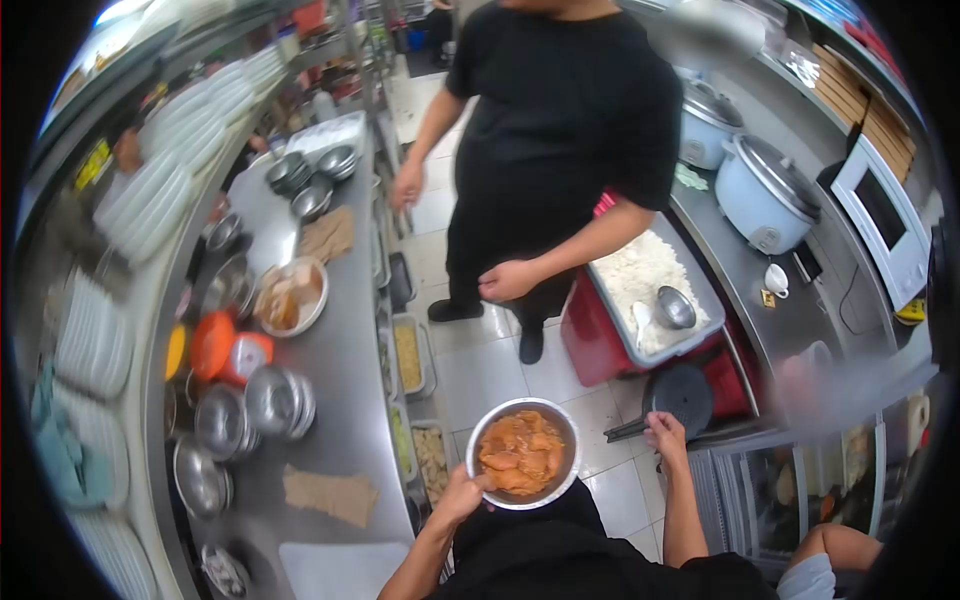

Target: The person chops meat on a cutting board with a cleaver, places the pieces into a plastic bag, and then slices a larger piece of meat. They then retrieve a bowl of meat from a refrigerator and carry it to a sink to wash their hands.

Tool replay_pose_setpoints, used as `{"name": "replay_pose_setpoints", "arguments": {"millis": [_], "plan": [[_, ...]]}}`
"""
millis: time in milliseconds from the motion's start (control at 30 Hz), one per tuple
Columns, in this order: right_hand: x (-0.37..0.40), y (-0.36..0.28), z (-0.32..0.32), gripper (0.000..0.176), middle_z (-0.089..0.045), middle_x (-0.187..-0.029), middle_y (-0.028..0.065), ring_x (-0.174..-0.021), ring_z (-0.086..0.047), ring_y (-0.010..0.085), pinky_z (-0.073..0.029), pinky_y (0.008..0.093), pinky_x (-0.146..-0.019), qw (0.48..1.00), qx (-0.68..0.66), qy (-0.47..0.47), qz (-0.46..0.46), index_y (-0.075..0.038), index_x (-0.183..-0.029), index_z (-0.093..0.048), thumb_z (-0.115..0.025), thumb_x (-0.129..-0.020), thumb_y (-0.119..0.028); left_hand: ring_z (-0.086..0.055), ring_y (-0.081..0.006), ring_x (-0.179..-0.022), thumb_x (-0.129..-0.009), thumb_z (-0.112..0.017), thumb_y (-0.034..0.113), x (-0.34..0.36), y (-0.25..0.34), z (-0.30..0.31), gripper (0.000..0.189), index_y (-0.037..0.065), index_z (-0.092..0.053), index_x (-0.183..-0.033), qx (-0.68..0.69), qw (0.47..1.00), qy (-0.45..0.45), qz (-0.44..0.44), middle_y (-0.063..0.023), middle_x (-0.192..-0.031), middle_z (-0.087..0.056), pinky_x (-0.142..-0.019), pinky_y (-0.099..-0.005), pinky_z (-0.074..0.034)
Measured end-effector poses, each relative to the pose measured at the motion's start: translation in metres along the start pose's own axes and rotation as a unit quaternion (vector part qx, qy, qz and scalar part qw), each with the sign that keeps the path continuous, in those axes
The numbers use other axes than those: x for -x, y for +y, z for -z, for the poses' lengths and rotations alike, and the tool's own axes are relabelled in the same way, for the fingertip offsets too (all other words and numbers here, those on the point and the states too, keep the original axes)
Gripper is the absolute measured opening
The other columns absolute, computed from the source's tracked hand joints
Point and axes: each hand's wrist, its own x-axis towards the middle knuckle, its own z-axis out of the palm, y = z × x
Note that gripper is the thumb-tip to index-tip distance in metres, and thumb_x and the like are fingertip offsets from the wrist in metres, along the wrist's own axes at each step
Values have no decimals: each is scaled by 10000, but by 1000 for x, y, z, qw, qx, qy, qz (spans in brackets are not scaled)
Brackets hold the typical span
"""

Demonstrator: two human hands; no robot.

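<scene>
My left hand (466, 494) grips the rim of a round steel bowl (573, 470), held in front of my body. Orange, sauce-coated pieces of food (520, 452) fill it, looking like marinated meat. To the right, my right hand (665, 434) is closed with its fingers pinched together. A dark narrow utensil (624, 431), shaped like tongs, sticks out to the left of those fingers; its held end is hidden. Just behind that hand is a round black pan-like thing (682, 398).
A person in black (560, 130) stands ahead in the aisle. Left, a steel counter (345, 400) carries bowls and a tub of food (318, 290). Right are a rice bin (712, 328), a rice cooker (765, 195) and an open refrigerator (780, 490). Another person's arm (845, 548) shows lower right.
</scene>
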Motion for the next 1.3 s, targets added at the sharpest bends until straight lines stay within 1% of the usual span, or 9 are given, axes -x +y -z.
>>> {"name": "replay_pose_setpoints", "arguments": {"millis": [167,300,500,567,800,967,1133,1200,1300], "plan": [[8,-69,-18,642,-538,-1221,142,-1003,-599,211,-531,410,-795,933,-248,-259,-24,-63,-1347,-413,-606,-868,-445,-601,-230,-524,-714,-521,-2,-79,72,-36,321,-116,-571,-1010,-51,995,-79,31,-175,-758,-628,-437,-316,-504],[-52,-121,-66,807,-464,-1302,210,-1011,-601,260,-572,381,-735,901,-121,-414,-55,-18,-1412,-295,-639,-826,-453,-605,-236,-533,-708,-507,-22,-123,108,-46,302,-124,-570,-986,-83,996,-34,0,-172,-739,-629,-435,-319,-502],[-151,-182,-131,603,-622,-1040,159,-816,-640,212,-547,291,-658,884,-16,-465,-33,15,-1241,-515,-651,-801,-374,-613,-239,-558,-697,-497,-28,-165,145,-40,342,-117,-539,-1024,0,1000,29,-3,-177,-773,-626,-439,-315,-514],[-182,-199,-150,373,-646,-830,103,-737,-610,177,-495,266,-596,864,57,-501,5,1,-1010,-643,-636,-753,-269,-616,-236,-568,-699,-497,-26,-183,156,-36,374,-125,-523,-1058,29,998,63,-11,-179,-791,-628,-434,-317,-516],[-287,-256,-174,335,-604,-746,112,-696,-577,193,-476,310,-555,948,-37,-315,-10,49,-968,-617,-602,-677,-117,-631,-206,-839,-902,-566,250,-291,212,-40,475,-26,-465,-1276,147,989,7,-1,-133,-963,-631,-626,-318,-531],[-363,-291,-163,331,-581,-709,119,-636,-561,200,-466,329,-514,988,-83,-129,5,90,-951,-582,-588,-670,-87,-592,-158,-905,-962,-512,318,-354,272,-41,636,29,-258,-1468,-183,979,-91,20,-116,-1065,-616,-773,-284,-475],[-467,-264,-148,387,-575,-781,97,-589,-543,161,-429,288,-462,983,-177,-37,-19,64,-1060,-515,-582,-705,-75,-575,-131,-905,-974,-514,297,-412,327,-53,518,24,-403,-1400,-171,970,-175,-10,-88,-1056,-624,-821,-270,-456],[-521,-221,-133,408,-574,-786,74,-626,-555,158,-456,294,-489,985,-170,-18,-6,53,-1102,-520,-572,-710,-48,-572,-126,-897,-972,-517,300,-453,329,-52,515,22,-413,-1392,-193,970,-150,-14,-87,-1045,-627,-826,-267,-454],[-578,-209,-121,591,-573,-1159,171,-1019,-592,280,-518,366,-819,969,-243,12,-44,49,-1262,-454,-583,-689,-21,-621,-193,-920,-945,-528,418,-518,342,-49,569,62,-441,-1381,-203,975,-93,15,-149,-1065,-650,-873,-306,-462]]}}
